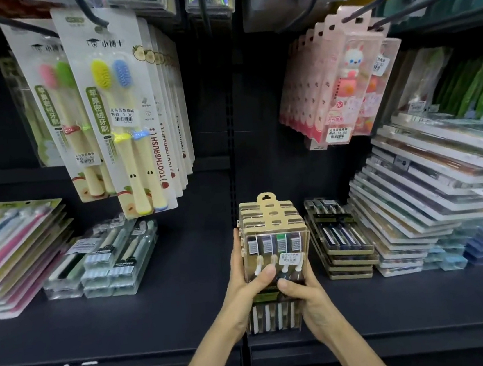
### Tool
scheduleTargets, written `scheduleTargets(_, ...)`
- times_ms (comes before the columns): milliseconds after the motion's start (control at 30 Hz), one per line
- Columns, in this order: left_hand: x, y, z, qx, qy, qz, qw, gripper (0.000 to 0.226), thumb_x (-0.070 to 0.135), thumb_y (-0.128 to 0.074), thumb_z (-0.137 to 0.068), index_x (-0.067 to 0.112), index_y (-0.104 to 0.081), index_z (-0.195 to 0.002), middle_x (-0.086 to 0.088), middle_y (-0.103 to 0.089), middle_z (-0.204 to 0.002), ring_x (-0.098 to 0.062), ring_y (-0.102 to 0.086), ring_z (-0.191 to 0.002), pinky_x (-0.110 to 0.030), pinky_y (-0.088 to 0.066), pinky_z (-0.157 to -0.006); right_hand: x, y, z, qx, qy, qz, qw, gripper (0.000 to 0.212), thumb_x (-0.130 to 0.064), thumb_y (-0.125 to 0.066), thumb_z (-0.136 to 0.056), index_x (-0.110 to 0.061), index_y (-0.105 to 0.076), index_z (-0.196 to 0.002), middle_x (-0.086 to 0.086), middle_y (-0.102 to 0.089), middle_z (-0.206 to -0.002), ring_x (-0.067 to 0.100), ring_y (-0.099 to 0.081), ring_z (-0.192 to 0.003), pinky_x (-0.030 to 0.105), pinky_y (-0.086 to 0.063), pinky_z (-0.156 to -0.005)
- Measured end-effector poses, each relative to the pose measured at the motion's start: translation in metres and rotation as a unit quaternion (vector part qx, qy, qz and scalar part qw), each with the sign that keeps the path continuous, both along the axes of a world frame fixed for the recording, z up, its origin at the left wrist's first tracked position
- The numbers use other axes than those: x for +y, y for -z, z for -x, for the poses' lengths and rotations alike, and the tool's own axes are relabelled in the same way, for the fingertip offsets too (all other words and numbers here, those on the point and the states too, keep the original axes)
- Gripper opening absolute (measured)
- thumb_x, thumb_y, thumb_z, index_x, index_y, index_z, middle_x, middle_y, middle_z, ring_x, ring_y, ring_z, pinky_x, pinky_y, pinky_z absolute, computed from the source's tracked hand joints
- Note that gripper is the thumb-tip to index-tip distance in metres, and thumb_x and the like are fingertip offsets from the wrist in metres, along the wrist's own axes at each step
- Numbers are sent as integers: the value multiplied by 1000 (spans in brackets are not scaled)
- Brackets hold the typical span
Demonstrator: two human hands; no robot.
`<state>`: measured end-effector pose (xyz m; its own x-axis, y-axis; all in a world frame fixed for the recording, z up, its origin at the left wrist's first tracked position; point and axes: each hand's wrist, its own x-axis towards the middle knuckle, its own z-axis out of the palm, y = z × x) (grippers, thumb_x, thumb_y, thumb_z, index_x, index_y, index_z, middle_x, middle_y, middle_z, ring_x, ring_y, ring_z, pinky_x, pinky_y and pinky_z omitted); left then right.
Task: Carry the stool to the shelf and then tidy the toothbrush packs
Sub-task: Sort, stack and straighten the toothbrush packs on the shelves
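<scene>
While two hands are pressing it from either side, the stack of toothbrush packs (274,239) is being held at 6 o'clock over the shelf (174,318). The left hand (242,277) is wrapping its left edge and the right hand (309,296) is gripping its lower right corner, probably squaring the edges. A similar pile (341,240) is lying at its 3 o'clock.

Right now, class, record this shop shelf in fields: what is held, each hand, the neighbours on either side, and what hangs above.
held: stack of tan-card toothbrush packs with clear fronts, hang tabs pointing away
left hand: grips the stack's left side, thumb on top
right hand: grips its lower right side
right of it: similar tan packs lying flat on the dark shelf
left of it: clear-case packs
hanging above: white cards of yellow and blue toothbrushes; pink rabbit packs
stool: not in view
</scene>
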<state>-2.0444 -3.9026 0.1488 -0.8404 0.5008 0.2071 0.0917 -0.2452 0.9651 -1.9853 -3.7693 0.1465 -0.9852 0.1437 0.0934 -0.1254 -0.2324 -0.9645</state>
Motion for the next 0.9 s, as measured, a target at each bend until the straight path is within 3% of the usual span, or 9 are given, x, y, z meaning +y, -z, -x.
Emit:
scheduleTargets(100,2,-1,-3,4,-3,-14,1000,102,52,-77,-61,33,-23,-146,5,-49,-140,-7,-51,-124,-24,-47,-97,-2,0,1,9,7,16,1000,78,-7,-66,-66,-26,-41,-137,1,-71,-112,16,-68,-101,22,-55,-72)
scheduleTargets(233,4,-1,-2,16,-34,9,999,102,66,-75,-59,41,-26,-144,2,-42,-143,-10,-45,-129,-37,-41,-107,-5,-2,1,13,21,8,1000,78,-9,-68,-70,-26,-38,-141,-1,-67,-120,14,-64,-109,21,-53,-78)
scheduleTargets(367,9,-18,-2,-23,-76,-17,997,76,56,-76,-66,35,-47,-133,1,-59,-128,-15,-59,-115,-42,-47,-100,-10,-17,4,13,33,26,999,68,-10,-72,-78,-28,-45,-137,4,-66,-122,24,-63,-112,30,-55,-80)
scheduleTargets(533,-9,-45,18,-152,-56,43,986,50,48,-64,-82,15,-60,-120,-8,-73,-102,-23,-71,-90,-36,-56,-79,-17,-29,30,-133,15,102,986,52,-23,-77,-74,-16,-61,-123,16,-70,-109,34,-68,-100,49,-53,-90)
scheduleTargets(667,-43,-37,32,-170,-40,93,980,37,43,-48,-95,19,-60,-120,-5,-72,-102,-15,-71,-83,-21,-53,-60,-36,-30,66,-248,1,128,960,43,-25,-77,-76,-4,-67,-113,21,-70,-106,37,-67,-98,49,-54,-88)
scheduleTargets(733,-62,-28,36,-140,-48,88,985,32,37,-50,-95,33,-52,-127,6,-70,-109,-9,-69,-93,-20,-52,-70,-49,-27,87,-271,4,109,956,43,-23,-79,-75,-3,-68,-110,21,-71,-102,36,-69,-94,47,-56,-82)
scheduleTargets(833,-88,-18,36,-86,-41,107,990,39,39,-66,-85,55,-47,-114,28,-66,-108,2,-59,-108,-24,-43,-93,-64,-25,115,-287,19,63,956,53,-24,-85,-66,-2,-67,-111,20,-72,-96,34,-71,-85,43,-59,-65)
scheduleTargets(900,-100,-15,32,-58,-10,126,990,51,34,-71,-79,53,-45,-117,27,-64,-112,2,-58,-110,-21,-44,-91,-66,-26,125,-297,26,30,954,56,-28,-87,-63,-2,-67,-110,18,-73,-92,32,-72,-79,39,-58,-59)
